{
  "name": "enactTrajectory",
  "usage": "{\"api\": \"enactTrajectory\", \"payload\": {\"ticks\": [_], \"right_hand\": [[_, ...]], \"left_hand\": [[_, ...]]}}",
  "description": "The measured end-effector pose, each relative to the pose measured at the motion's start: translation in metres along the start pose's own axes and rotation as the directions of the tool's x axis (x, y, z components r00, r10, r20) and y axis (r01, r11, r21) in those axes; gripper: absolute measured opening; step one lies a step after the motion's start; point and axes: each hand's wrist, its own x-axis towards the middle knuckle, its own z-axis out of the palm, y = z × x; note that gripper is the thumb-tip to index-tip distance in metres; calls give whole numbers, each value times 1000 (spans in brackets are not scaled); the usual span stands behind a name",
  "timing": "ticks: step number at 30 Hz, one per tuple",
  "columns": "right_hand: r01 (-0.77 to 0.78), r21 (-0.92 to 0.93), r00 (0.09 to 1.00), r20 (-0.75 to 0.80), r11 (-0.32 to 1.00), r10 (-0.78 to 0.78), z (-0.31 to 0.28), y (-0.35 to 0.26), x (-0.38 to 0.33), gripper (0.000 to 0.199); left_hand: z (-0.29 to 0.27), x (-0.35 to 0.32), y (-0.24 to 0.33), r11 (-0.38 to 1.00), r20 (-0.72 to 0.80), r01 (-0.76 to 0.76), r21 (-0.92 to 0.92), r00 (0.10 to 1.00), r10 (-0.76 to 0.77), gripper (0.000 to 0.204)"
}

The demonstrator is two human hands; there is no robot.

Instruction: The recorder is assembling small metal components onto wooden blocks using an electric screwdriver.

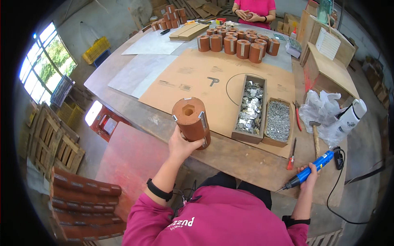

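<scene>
My left hand (179,145) is wrapped round the lower side of a reddish-brown cylinder (188,127), held upright near the table's front edge. A hexagonal hole shows in its top, and small metal strips run across its rim and side. In my right hand (310,176) is a blue electric screwdriver (321,161), its bit slanting down to the left over the table edge. Between the hands lie a long grey box (241,134) of flat metal plates (251,107) and a cardboard box (274,142) of small screws (278,117).
Several similar cylinders (230,45) stand at the back, before a person in pink (255,8). A red-handled screwdriver (290,163), a hammer (316,141), red pliers (298,117) and a plastic bag (322,108) lie right. Long joined cylinders (86,201) are stacked lower left.
</scene>
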Motion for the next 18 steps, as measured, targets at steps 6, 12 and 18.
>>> {"api": "enactTrajectory", "payload": {"ticks": [6,12,18], "right_hand": [[15,-40,999,44,999,-13,-3,1,1,17],[-17,-7,999,30,1000,17,-4,2,4,20],[9,12,998,68,1000,-9,-4,2,2,21]], "left_hand": [[-5,4,-1,1000,80,-8,1,997,8,85],[-17,9,29,944,-257,-267,-193,942,214,101],[-10,4,81,952,-276,-240,-191,944,183,93]]}}
